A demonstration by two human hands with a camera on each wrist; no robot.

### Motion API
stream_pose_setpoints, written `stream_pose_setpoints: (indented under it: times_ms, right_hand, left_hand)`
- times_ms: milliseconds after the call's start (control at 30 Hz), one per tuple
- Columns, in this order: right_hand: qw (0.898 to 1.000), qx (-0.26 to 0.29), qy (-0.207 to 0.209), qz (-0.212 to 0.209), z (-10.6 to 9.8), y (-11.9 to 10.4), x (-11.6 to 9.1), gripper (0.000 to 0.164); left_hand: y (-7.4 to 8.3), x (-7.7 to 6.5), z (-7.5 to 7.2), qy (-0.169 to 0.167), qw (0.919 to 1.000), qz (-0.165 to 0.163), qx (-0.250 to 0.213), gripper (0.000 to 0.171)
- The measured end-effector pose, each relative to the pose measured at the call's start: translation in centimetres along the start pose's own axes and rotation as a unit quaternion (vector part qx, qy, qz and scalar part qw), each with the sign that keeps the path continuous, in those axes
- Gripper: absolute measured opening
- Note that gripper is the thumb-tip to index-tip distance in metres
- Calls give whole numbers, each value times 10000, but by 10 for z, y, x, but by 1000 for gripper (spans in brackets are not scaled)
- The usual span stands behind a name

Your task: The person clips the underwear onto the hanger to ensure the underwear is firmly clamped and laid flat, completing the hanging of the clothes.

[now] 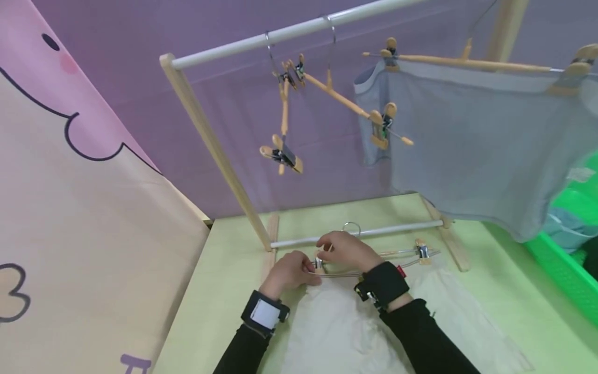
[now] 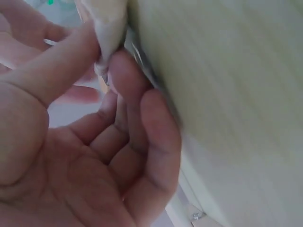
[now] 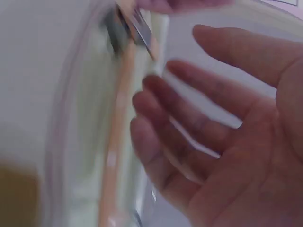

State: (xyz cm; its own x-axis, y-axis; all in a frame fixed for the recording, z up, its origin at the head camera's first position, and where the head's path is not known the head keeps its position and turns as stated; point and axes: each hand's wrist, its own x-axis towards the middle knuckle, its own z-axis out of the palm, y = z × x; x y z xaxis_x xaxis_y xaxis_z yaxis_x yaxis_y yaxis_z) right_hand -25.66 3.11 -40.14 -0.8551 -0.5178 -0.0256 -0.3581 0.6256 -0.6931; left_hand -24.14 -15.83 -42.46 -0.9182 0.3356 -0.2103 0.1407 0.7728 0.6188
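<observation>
1. Here, the left hand (image 1: 294, 270) pinches the left end of the white garment's waistband, thumb pressed against the curled fingers
2. The right hand (image 1: 350, 250) is just beside the left; its fingers are apart and gently bent, holding nothing, with the palm near the hanger in the right wrist view
3. The white garment (image 1: 341, 322) lies spread on the pale green table (image 1: 233, 270), its waistband towards the rack and partly behind the hands
4. A wooden hanger (image 1: 394, 253) lies along that waistband, its metal hook (image 1: 351, 224) by the rack's lower white rail (image 1: 406, 228)
5. The right clip (image 1: 423, 252) sits at the waistband's right end; the left clip (image 1: 320, 265) is between the two hands, and whether it bites the cloth I cannot tell
6. Above, a grey-blue garment (image 1: 472, 140) hangs clipped from the rack, with two more clip hangers to its left on the upper white rail (image 1: 219, 51)
7. A green basket (image 1: 556, 270) holding bluish cloth stands at the right edge, before a purple backdrop (image 1: 163, 104)
</observation>
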Motion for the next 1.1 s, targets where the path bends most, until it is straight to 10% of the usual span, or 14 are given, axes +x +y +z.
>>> stream_pose_setpoints:
  times_ms: [200, 633, 1100]
  right_hand:
    - [9999, -109, 122, -25, 17, 2, 5, 8]
    - [9897, 1290, 482, 403, 19, 18, 7, 23]
    - [9839, 1386, 1118, 171, 17, 25, 7, 28]
  left_hand:
    - [6, -1, 2, 223, 9997, 30, -3, 25]
    - [6, -7, 4, 669, 9976, 160, -8, 15]
    - [-6, -5, 4, 355, 9911, 340, -1237, 12]
